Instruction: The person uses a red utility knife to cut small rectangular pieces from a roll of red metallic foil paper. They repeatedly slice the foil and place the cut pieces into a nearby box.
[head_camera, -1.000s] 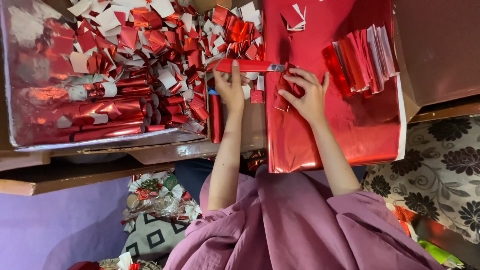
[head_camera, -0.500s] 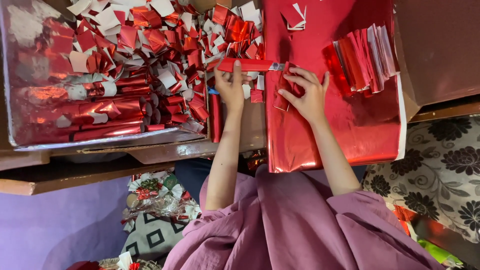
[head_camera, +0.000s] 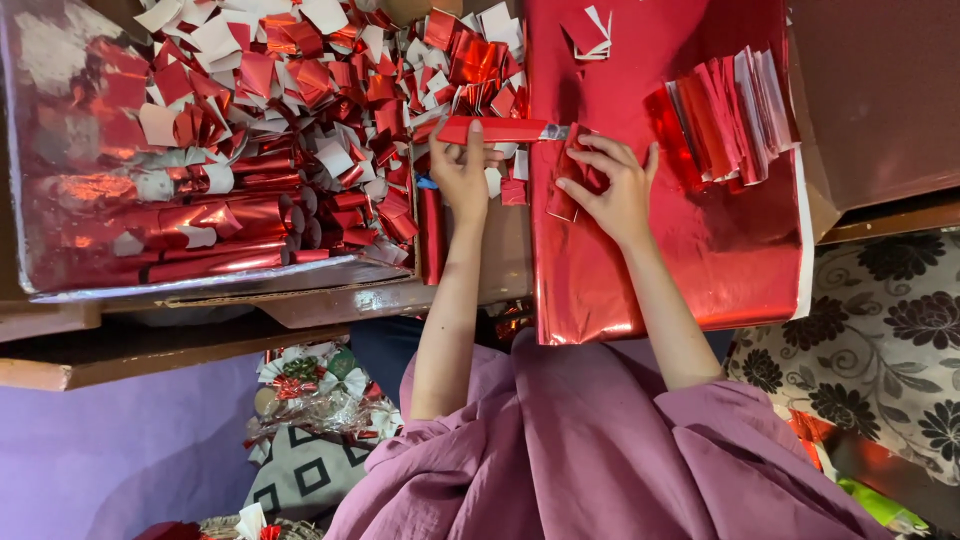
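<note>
My left hand (head_camera: 463, 172) is closed around a red utility knife (head_camera: 497, 130) that lies crosswise, its blade tip pointing right toward my right hand. My right hand (head_camera: 612, 187) rests fingers-down on a small folded piece of red foil (head_camera: 562, 200), pressing it onto a large sheet of shiny red foil paper (head_camera: 690, 260) spread over a board. The blade tip sits just above the fingertips of my right hand.
A stack of cut red foil strips (head_camera: 725, 115) lies to the right on the sheet. At left, a shallow box (head_camera: 60, 60) holds several red foil rolls (head_camera: 225, 235) and many red-and-white foil scraps (head_camera: 310, 80). A floral cushion (head_camera: 890, 340) is lower right.
</note>
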